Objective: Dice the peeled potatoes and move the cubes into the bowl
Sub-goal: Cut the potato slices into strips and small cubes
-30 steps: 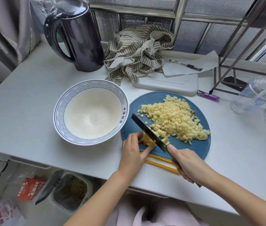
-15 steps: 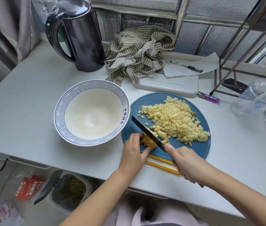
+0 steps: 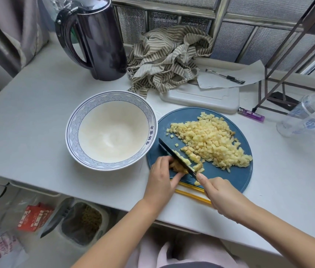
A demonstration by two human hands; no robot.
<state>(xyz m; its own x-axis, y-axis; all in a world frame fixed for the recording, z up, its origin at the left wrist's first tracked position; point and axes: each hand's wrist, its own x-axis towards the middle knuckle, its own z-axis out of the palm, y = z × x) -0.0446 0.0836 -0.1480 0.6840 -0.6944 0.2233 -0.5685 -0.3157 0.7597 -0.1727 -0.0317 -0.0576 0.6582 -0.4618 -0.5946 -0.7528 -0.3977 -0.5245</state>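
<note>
left hand (image 3: 162, 176) fingers pinch last potato piece (image 3: 177, 167), shorter than a second ago | right hand (image 3: 218, 192) grips knife (image 3: 174, 153) beside them | diced cubes (image 3: 210, 142) beyond on board (image 3: 230, 176) | bowl (image 3: 87, 120) empty; transfer pending

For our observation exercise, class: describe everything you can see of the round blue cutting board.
The round blue cutting board looks like matte plastic and lies flat on the white table, just right of the white bowl with a blue wave-pattern rim. A heap of small pale-yellow potato cubes covers its middle and right. At its near left edge the left hand steadies an uncut potato piece while the right hand presses a dark-bladed knife onto it.
</note>
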